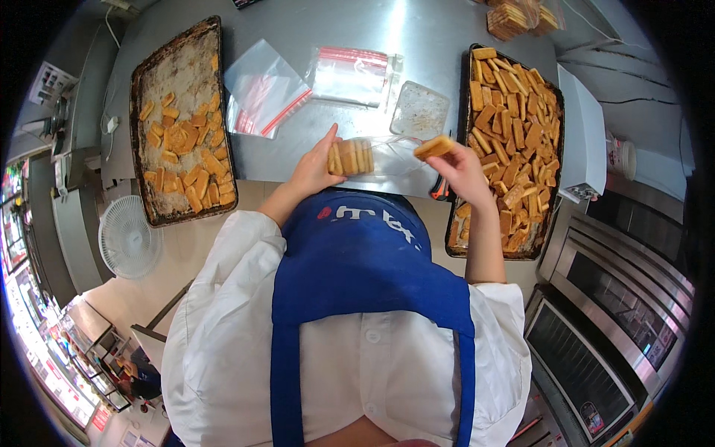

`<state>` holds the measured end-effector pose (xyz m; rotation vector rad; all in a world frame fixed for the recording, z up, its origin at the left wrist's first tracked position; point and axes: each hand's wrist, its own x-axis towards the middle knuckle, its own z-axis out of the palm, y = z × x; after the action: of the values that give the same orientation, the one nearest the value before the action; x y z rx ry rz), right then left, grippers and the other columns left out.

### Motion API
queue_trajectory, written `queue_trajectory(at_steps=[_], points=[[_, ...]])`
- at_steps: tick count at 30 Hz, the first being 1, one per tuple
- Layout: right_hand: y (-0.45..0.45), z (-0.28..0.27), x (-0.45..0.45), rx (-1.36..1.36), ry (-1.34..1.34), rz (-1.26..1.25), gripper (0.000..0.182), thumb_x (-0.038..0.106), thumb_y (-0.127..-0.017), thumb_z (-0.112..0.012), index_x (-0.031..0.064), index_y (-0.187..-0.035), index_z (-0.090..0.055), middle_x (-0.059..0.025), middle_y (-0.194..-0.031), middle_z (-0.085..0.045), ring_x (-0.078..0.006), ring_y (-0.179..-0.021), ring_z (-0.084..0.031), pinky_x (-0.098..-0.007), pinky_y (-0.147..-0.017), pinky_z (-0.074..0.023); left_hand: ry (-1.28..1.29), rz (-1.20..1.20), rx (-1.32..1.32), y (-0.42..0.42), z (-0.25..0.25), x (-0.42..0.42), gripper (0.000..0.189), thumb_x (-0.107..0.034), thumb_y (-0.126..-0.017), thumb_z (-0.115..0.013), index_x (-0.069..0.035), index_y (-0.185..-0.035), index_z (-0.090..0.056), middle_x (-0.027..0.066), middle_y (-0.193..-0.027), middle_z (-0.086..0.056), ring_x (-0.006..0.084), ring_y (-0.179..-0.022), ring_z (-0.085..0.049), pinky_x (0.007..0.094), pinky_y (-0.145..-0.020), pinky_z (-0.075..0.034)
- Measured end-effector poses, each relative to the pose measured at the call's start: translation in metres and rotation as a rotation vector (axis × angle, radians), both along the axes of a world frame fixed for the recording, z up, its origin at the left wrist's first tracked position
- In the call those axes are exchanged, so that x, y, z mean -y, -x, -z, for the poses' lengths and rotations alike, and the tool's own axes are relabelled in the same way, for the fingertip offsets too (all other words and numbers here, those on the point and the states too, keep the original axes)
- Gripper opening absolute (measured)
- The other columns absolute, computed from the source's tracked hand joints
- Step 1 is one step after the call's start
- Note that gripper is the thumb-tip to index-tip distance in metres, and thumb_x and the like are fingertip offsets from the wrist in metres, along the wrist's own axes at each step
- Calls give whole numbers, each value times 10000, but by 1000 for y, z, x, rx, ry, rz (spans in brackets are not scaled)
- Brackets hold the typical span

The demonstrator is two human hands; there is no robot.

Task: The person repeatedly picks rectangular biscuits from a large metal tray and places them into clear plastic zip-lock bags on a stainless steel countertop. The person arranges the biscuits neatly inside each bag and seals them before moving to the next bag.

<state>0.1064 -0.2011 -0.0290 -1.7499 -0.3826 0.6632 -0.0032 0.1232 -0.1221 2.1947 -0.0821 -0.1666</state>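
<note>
My left hand (315, 167) grips the closed end of a clear plastic bag (391, 152) at the table's front edge. Inside the bag, several golden biscuits (352, 157) stand in a row against my palm. Between the thumb and fingers of my right hand (461, 170) is one golden biscuit (434, 147), held by the bag's right end. Just right of that hand, a dark baking tray (455, 246) carries a heap of oblong biscuits (516, 139). Partly hidden under my right wrist lies an orange-and-black handled tool (440, 189).
At left, a worn baking tray (173, 67) holds scattered biscuits and broken pieces. Zip-seal bags (268, 89), a bag stack (352, 78) and a square clear lid or tray (420, 110) lie mid-table. Packed biscuits (508, 21) sit far right. A white fan (129, 237) stands below left.
</note>
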Motion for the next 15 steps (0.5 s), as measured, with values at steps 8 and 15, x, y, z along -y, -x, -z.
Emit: queue_trajectory(at_steps=[8, 15], points=[[-27, 17, -60, -81, 415, -694, 237, 253, -961, -650, 19, -921, -651, -58, -710, -642, -106, -574, -566, -268, -496, -444, -35, 120, -49, -11, -20, 2, 1175, -116, -663, -857, -100, -1595, -141, 181, -1355, -563, 376, -1196, -578, 421, -996, -488], [-40, 17, -75, -325, 578, -757, 268, 324, -998, -580, 89, -1113, -640, -9, -662, -533, -85, -551, -466, -274, -480, -389, -42, 108, -11, -7, -16, -1, 1169, -120, -672, -841, -128, -1601, -131, 208, -1343, -569, 386, -1165, -598, 423, -980, -498]])
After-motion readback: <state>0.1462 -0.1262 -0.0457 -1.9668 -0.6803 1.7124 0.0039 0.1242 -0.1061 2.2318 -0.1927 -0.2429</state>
